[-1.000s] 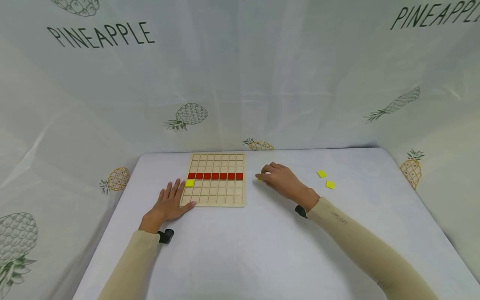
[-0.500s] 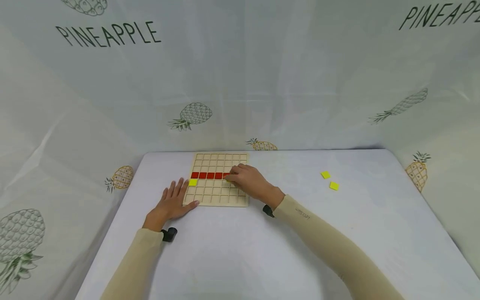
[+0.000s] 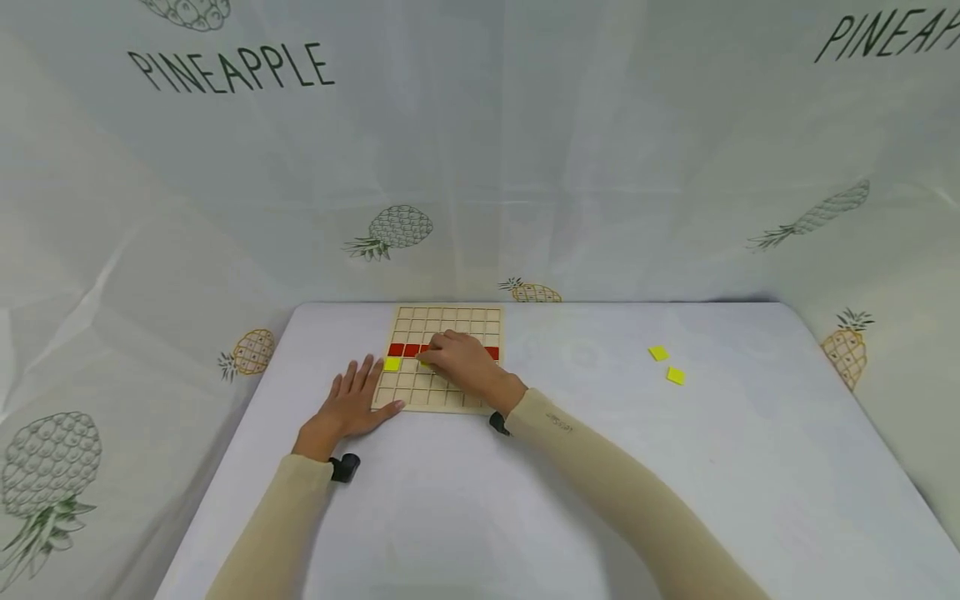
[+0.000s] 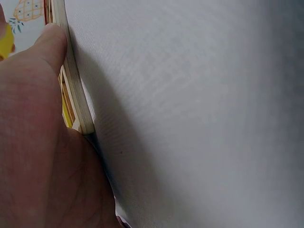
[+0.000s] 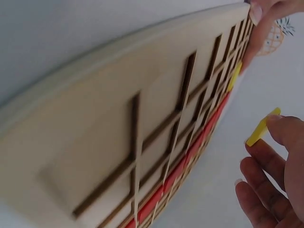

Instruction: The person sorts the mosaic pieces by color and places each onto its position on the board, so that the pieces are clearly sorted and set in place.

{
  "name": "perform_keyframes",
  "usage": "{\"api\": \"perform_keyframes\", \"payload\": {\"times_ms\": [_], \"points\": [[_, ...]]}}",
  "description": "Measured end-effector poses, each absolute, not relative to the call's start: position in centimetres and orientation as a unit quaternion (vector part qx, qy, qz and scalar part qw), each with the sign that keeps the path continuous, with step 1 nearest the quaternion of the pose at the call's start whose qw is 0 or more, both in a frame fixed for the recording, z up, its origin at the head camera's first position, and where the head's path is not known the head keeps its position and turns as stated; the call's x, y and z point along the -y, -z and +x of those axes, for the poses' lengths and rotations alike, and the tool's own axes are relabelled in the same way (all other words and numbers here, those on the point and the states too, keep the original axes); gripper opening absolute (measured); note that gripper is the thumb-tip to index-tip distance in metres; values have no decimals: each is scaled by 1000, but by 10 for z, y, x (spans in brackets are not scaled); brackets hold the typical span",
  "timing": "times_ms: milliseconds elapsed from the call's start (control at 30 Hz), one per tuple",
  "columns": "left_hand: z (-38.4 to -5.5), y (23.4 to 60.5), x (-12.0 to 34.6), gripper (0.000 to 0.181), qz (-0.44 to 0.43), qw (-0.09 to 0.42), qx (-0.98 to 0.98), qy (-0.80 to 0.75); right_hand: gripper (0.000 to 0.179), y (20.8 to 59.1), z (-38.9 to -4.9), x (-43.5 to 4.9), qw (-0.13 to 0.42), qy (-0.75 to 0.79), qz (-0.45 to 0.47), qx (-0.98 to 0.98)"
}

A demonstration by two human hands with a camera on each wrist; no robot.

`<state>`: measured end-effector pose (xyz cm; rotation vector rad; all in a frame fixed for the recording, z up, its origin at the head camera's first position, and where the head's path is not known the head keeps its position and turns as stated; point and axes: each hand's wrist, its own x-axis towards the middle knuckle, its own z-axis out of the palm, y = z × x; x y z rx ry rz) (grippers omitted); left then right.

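Observation:
A pale wooden grid board point(image 3: 450, 400) lies near the table's far edge, with red square tiles point(image 3: 397, 350) in one row. One yellow tile point(image 3: 392, 364) sits in the leftmost cell of the row just nearer to me. My left hand point(image 3: 354, 404) rests with straight, spread fingers along the board's left edge, its thumb on the near corner. Between thumb and forefinger my right hand point(image 3: 467, 367) pinches another yellow tile point(image 5: 262, 127) above the board. In the head view that hand covers several of the red tiles.
Two loose yellow tiles point(image 3: 658, 353) lie on the white table point(image 3: 600, 467) to the right of the board. A pineapple-printed sheet point(image 3: 450, 125) rises behind and beside the table.
My right hand has moved left from the table beside the board to over the board, carrying the yellow tile. The left hand has stayed at the board's edge. The head view has shifted slightly.

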<state>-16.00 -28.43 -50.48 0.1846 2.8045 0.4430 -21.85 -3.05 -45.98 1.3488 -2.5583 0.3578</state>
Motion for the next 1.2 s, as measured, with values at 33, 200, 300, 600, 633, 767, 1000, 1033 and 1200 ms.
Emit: {"api": "perform_keyframes", "payload": {"times_ms": [33, 200, 300, 600, 633, 767, 1000, 1033, 1200], "points": [[-159, 503, 283, 104, 64, 150, -975, -153, 24, 461, -219, 34, 111, -120, 457, 875], [-157, 495, 281, 104, 62, 161, -974, -144, 27, 462, -219, 50, 91, -86, 435, 892], [-158, 494, 280, 104, 63, 161, -974, -144, 27, 464, -220, 59, 88, -60, 426, 898], [-162, 510, 286, 102, 66, 147, -976, -147, 27, 471, -224, 77, 83, 1, 422, 903], [-163, 510, 286, 102, 66, 146, -976, -147, 28, 472, -224, 79, 81, 8, 420, 904], [-162, 508, 285, 102, 64, 147, -976, -147, 29, 472, -224, 82, 75, 38, 413, 907], [-160, 500, 282, 105, 64, 154, -976, -140, 31, 473, -224, 87, 70, 79, 408, 907], [-160, 500, 282, 105, 64, 154, -976, -140, 32, 473, -225, 88, 71, 83, 407, 907], [-160, 502, 282, 102, 62, 154, -976, -140, 33, 475, -226, 93, 69, 92, 403, 908]]}}
